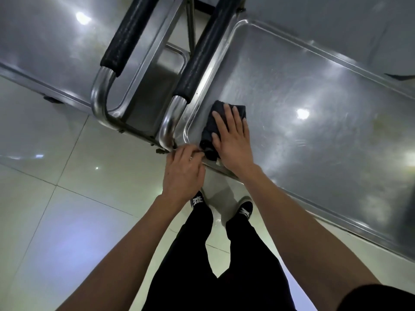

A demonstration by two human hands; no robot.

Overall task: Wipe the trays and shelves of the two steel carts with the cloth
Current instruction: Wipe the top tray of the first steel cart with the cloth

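**Q:** What did the head view show?

**A:** Looking straight down, two steel carts stood side by side, their black-padded handles nearly touching. The right hand (231, 135) lay flat, fingers straight and spread, pressing a dark folded cloth (211, 129) onto the near corner of the right cart's top tray (314, 97).

**Q:** And the other hand?

**A:** The left hand (184, 169) was at the tray's corner rim, just beside the cloth's near end, fingers curled. It seemed to pinch the cloth's edge or the rim; blur made it hard to tell which.

**Q:** What could have gone wrong?

**A:** The cloth's near end hung over the rim, so a pull toward the body might have dragged it off onto the tiled floor (67, 176). A hard push could also have rolled the cart into the left cart (56, 52).
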